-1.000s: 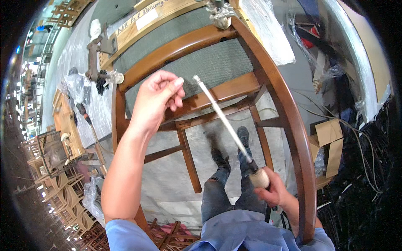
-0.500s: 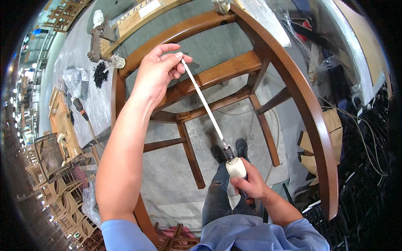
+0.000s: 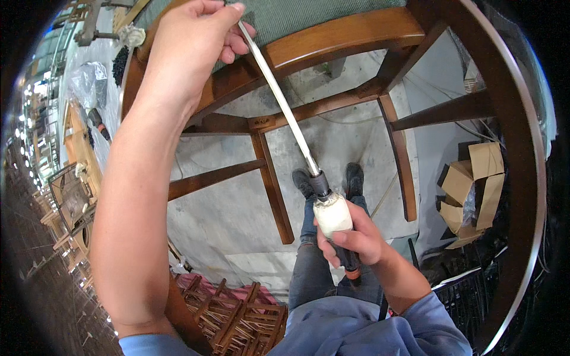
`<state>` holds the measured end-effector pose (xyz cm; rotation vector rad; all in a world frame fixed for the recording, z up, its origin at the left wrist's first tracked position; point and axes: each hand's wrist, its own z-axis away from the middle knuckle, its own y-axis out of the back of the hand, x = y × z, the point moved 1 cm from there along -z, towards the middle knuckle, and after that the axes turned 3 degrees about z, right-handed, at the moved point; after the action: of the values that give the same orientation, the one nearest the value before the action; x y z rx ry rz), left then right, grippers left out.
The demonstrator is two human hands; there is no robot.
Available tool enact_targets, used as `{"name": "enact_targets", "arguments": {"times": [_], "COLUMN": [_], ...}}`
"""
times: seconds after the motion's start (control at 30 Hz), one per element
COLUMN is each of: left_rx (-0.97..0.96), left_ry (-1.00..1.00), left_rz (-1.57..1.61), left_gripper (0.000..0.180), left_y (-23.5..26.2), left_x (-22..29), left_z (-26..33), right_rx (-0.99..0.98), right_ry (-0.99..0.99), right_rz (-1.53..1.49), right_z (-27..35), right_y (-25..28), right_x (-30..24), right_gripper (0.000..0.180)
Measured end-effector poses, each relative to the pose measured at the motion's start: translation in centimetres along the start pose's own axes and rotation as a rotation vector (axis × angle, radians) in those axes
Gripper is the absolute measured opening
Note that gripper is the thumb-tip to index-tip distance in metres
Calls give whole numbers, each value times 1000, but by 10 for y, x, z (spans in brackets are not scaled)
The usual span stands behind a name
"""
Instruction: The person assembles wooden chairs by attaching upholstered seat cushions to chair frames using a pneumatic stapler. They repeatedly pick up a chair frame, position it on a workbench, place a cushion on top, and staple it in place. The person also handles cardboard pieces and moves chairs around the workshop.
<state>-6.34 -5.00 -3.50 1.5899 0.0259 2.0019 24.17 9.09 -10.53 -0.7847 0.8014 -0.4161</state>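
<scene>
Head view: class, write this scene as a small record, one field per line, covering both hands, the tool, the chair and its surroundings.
Left hand: at the upper end of the long bit; exact grip unclear
Right hand: wrapped around the straight power screwdriver
Tool: white-covered front, dark body, orange end
Chair: brown wood, green-grey upholstery
Right side: open cardboard box
Below: dark shoes on grey floor

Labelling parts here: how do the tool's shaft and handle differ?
Shaft is long and slim; handle is short and thick.
Shaft is pale with a metallic sheen; handle is whitish above, black below, with an orange end.
Shaft reaches up to the left grip; handle sits in the right grip.
Both belong to one tool.
</scene>
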Motion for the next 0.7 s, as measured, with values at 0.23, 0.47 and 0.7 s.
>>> {"name": "enact_targets", "arguments": {"times": [0.23,0.47,0.7], "left_rx": [49,90,120], "left_ry": [-39,-72,-95], "left_rz": [-217,-340,-384], "left_gripper": [25,27,27], "left_y": [2,-8,-8], "left_x": [-2,2,1], "left_z": [0,7,7], "right_rx": [31,57,74], "right_ry": [65,35,56], "right_rz": [-45,-23,-19], "right_z": [-16,-18,-24], "right_y": [-29,-27,-26], "right_x": [1,-9,-14], "right_gripper": [40,39,39]}}
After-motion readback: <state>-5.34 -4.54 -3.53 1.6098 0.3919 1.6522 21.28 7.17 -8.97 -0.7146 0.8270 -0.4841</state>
